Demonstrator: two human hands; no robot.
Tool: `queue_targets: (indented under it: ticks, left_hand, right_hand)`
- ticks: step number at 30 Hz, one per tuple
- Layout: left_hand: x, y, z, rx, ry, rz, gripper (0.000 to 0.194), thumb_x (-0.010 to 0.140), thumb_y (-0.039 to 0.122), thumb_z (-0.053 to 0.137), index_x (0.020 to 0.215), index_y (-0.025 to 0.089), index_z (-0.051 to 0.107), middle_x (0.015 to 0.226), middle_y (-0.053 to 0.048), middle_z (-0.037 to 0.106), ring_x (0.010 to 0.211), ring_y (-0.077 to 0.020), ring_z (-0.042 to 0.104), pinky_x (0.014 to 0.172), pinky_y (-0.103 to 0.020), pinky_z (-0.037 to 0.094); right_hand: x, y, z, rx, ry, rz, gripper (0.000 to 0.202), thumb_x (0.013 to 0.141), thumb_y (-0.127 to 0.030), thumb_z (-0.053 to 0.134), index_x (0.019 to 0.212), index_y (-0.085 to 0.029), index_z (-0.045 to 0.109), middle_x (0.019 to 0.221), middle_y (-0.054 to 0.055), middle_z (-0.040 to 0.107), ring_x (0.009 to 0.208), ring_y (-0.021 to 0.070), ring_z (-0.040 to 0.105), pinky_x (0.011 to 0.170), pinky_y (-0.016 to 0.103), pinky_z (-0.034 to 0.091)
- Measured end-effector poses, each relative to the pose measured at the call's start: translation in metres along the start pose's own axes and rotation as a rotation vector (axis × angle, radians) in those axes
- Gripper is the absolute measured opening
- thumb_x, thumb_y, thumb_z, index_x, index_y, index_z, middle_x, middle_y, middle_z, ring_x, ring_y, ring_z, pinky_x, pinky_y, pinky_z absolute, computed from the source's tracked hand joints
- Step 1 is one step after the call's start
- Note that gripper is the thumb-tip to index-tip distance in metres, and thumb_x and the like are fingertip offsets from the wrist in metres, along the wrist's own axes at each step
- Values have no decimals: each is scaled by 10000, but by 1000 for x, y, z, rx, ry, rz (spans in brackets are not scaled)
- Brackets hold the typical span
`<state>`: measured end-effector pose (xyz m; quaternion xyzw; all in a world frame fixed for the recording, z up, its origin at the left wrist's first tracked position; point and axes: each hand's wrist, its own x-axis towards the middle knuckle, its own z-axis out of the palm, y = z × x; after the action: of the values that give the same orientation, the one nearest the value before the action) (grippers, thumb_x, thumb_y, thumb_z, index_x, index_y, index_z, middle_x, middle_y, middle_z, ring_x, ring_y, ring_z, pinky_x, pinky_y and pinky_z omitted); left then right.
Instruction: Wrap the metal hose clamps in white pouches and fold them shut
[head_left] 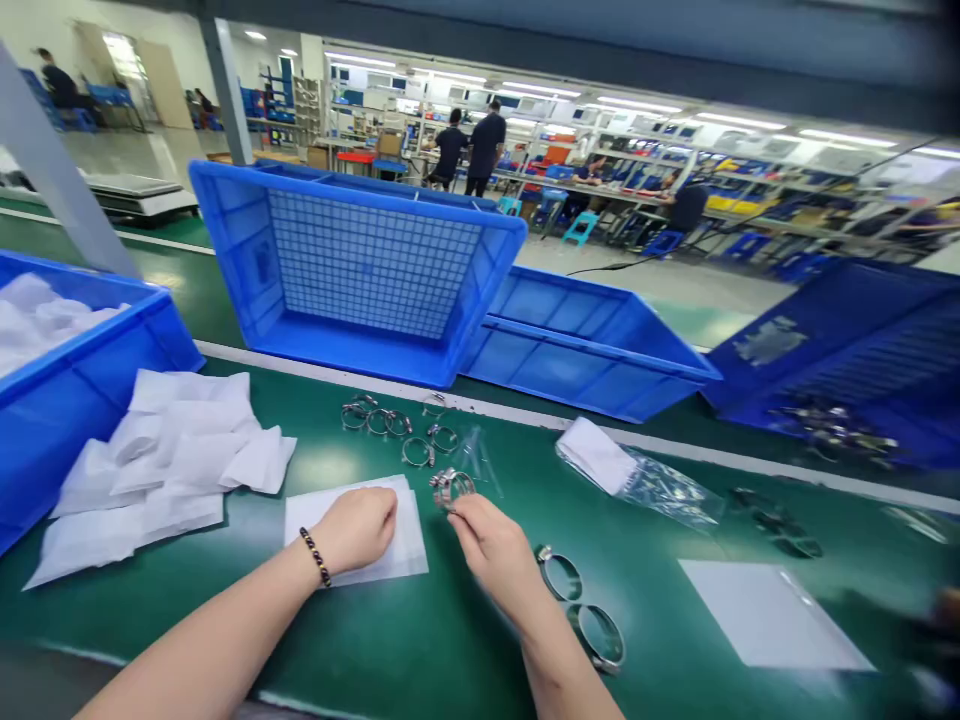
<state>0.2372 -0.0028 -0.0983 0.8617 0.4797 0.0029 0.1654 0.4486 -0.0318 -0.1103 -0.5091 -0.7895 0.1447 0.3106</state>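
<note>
right hand [491, 550]: fingers pinching metal clamps [452, 487], just right of white sheets [414, 540] — grip all bands evenly | left hand [356, 530]: fingers curled over the white sheets, pinch cannot be told — press lightly

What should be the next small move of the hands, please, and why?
Probably the right hand should carry the metal clamps leftward to the flat white sheets: it holds these clamps close beside the sheets, and the left hand is over the sheets.
</note>
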Motion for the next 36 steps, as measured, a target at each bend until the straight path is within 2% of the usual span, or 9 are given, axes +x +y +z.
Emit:
queue_targets:
  ticks: [5, 10, 20, 25, 28, 30, 33, 36]
  left_hand:
    - [5, -1, 3, 9, -11, -8, 141, 812, 199, 436, 813, 163, 573, 835, -83, 647, 762, -221, 596, 674, -317, 429]
    - [8, 0, 8, 33, -19, 7, 253, 840, 129, 340, 757, 159, 577, 793, -100, 642, 741, -230, 597, 695, -341, 422]
    - [4, 2, -6, -66, 36, 40, 164, 778, 137, 391, 678, 191, 509, 708, -28, 604, 631, -166, 532, 607, -273, 398]
    - [3, 5, -7, -94, -9, 39, 166, 774, 136, 391, 667, 189, 505, 693, -25, 590, 623, -165, 518, 599, -276, 391]
    - [4, 3, -6, -110, -14, 40, 138, 806, 193, 412, 746, 186, 536, 767, -36, 597, 682, -177, 531, 631, -288, 404]
    - [5, -2, -6, -91, 51, 8, 138, 824, 236, 429, 849, 178, 552, 868, -56, 594, 777, -197, 539, 703, -312, 412]
    - [9, -16, -9, 13, 168, -128, 220, 814, 312, 472, 945, 153, 550, 976, -99, 560, 910, -248, 510, 779, -363, 398]
    - [12, -31, -14, 99, 125, -262, 296, 753, 388, 533, 916, 144, 569, 957, -111, 546, 945, -286, 485, 780, -391, 386]
  right_hand:
    - [2, -2, -1, -82, -45, -18, 181, 870, -142, 412, 789, -192, 565, 771, 39, 592, 699, 144, 568, 639, 234, 443]
    - [1, -4, -1, -121, -70, -29, 186, 867, -134, 413, 808, -191, 580, 772, 45, 596, 688, 145, 570, 635, 233, 442]
    - [1, -5, -5, -169, -112, -21, 199, 868, -130, 407, 822, -189, 591, 776, 51, 602, 698, 150, 570, 631, 239, 438]
    - [1, -3, -7, -176, -105, -8, 198, 871, -132, 403, 817, -181, 586, 786, 50, 603, 693, 152, 562, 624, 246, 432]
    - [1, -2, -7, -174, -79, -11, 199, 871, -134, 401, 818, -186, 586, 780, 47, 599, 691, 148, 564, 630, 242, 432]
    - [1, -1, -8, -175, -62, -11, 200, 870, -137, 400, 819, -191, 586, 781, 48, 600, 683, 145, 564, 622, 238, 432]
    - [2, 0, -8, -183, -51, -6, 200, 868, -137, 399, 818, -193, 584, 784, 49, 602, 671, 145, 565, 608, 238, 432]
    - [2, 0, -9, -191, -36, -10, 202, 869, -141, 397, 814, -193, 584, 773, 52, 603, 673, 154, 567, 606, 247, 433]
